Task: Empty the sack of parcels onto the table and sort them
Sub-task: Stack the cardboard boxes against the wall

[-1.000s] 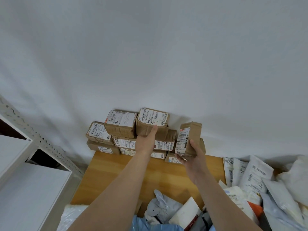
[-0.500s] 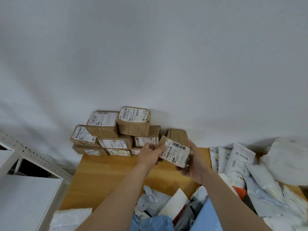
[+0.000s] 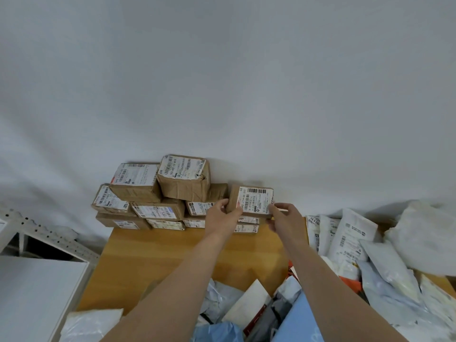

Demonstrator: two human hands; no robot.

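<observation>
A small brown cardboard parcel [image 3: 254, 200] with a white label facing up sits on the right end of the stack of brown boxes [image 3: 158, 193] against the wall. My left hand [image 3: 222, 213] grips its left side and my right hand [image 3: 286, 218] pinches its right edge. Several labelled boxes lie under it and to its left, piled up to three high. The wooden table [image 3: 153, 262] carries the stack at its far edge.
White and grey poly mailers [image 3: 350, 243] lie heaped on the table's right side. More soft bags and a blue one [image 3: 222, 332] crowd the near edge. A white metal shelf [image 3: 37, 280] stands left of the table. A white wall rises behind the stack.
The parcel, held upright a second ago and then tilted in both hands, now lies flat, label up, on the stack's right end. My left hand came off the top box onto it.
</observation>
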